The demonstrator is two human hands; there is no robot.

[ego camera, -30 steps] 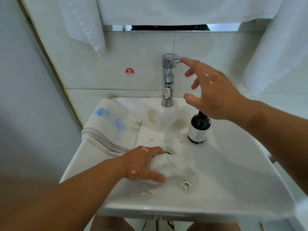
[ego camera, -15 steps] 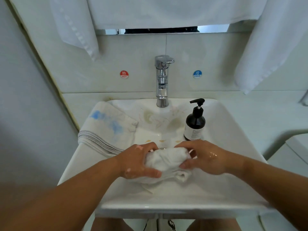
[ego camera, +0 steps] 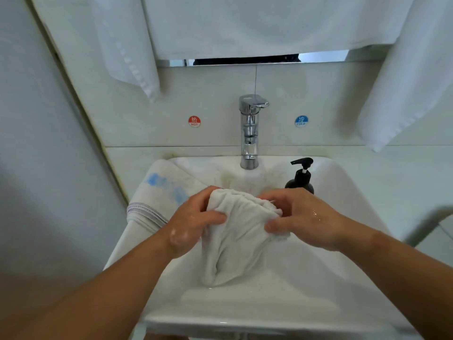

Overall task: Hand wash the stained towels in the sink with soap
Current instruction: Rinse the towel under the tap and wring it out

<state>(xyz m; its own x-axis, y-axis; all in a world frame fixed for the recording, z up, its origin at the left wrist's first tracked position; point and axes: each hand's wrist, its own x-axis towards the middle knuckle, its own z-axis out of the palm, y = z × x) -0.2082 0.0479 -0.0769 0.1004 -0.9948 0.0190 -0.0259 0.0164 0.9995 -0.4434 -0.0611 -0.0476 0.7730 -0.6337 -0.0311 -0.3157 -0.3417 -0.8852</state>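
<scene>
A wet white towel [ego camera: 235, 239] hangs bunched above the white sink [ego camera: 338, 285], gripped at its top from both sides. My left hand [ego camera: 193, 224] clasps its left edge, with soap foam on the back of the hand. My right hand [ego camera: 301, 217] pinches the right edge, thumb in front. A second towel with blue stains [ego camera: 166, 190] lies draped over the sink's left rim. A black soap pump bottle [ego camera: 301, 177] stands at the back right of the basin, partly hidden by my right hand.
A chrome tap [ego camera: 250, 131] rises at the back middle, no water running, with brownish marks in the basin below it. Red hot [ego camera: 194, 121] and blue cold [ego camera: 301, 121] stickers sit on the wall. White towels [ego camera: 245, 23] hang above. A wall stands close on the left.
My right hand came off the tap handle and took hold of the towel. Both hands then lifted the towel up out of the basin, letting it hang down.
</scene>
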